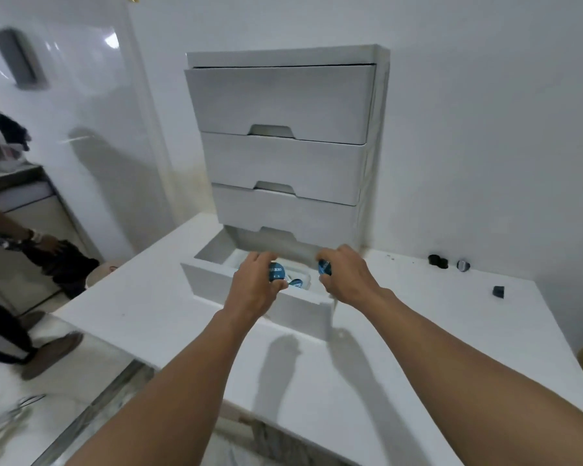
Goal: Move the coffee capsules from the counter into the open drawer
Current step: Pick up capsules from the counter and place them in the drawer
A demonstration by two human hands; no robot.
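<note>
White counter (142, 297); carries a pale drawer unit (283, 163) at the far middle, bottom drawer (209, 284) pulled out nearward. Far right, well apart from it: black object (437, 261), grey object (463, 265), dark blue object (498, 291).

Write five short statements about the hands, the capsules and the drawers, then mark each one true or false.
1. The left hand holds a blue capsule above the bottom drawer. True.
2. The right hand holds nothing. False: its fingers grip a second blue capsule.
3. The top drawer is the one pulled out. False: the bottom drawer is.
4. A loose capsule already lies inside that drawer. True.
5. Nothing lies right of the drawers. False: small dark items lie on the counter there.
</note>
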